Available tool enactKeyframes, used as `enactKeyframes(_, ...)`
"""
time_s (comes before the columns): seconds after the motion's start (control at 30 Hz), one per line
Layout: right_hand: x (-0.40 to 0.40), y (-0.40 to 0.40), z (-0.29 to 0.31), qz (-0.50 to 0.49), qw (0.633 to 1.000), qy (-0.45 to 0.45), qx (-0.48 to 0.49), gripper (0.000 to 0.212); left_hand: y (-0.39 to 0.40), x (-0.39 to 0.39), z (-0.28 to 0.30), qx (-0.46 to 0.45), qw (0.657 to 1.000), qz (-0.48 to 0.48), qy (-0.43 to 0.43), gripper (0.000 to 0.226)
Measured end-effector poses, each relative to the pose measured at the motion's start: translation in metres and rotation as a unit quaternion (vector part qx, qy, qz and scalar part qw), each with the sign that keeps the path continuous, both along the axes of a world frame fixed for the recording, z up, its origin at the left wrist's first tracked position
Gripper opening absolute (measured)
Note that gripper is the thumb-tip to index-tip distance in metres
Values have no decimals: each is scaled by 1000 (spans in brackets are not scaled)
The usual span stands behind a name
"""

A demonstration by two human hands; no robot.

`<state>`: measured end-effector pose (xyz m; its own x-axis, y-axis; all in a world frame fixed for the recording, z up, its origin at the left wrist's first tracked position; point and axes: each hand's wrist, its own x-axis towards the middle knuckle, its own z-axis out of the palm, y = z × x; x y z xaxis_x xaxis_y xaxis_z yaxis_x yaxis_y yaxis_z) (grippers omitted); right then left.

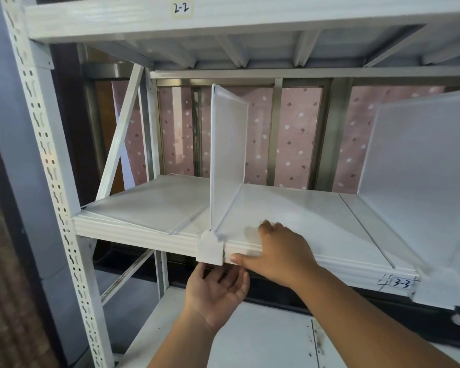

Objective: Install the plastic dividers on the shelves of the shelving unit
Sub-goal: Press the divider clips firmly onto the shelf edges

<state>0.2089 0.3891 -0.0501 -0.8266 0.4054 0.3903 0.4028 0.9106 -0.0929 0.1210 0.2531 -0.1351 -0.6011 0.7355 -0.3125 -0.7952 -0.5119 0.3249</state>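
A translucent plastic divider stands upright on the white middle shelf, its white front clip hooked over the shelf's front edge. My right hand rests on the shelf just right of the clip, fingers flat on top and thumb along the front lip. My left hand is palm-up under the shelf edge, its fingertips touching the underside of the clip. A second divider stands further right on the same shelf. Another divider lies flat on the shelf's left part.
A perforated white upright frames the unit on the left. The upper shelf beam carries a label "2-2"; the middle shelf's beam carries "3-3". A lower shelf lies below my arms. Behind is a window with pink patterned covering.
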Motion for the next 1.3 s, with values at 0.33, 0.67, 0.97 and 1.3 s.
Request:
enactKeyframes(0.33, 107, 17, 11, 155, 977, -4, -144, 75, 54, 96, -38, -46, 992, -115, -18, 102)
enactKeyframes(0.67, 308, 83, 26, -22, 998, 36, -40, 47, 138, 209, -34, 21, 963, -270, -20, 127)
enactKeyframes(0.97, 329, 158, 32, -114, 991, 40, -52, 62, 187, 238, -14, 118, 957, -266, -16, 126)
enactKeyframes(1.3, 270, 199, 27, -91, 983, -103, -120, 82, 198, 224, -14, 194, 934, -298, -20, 142)
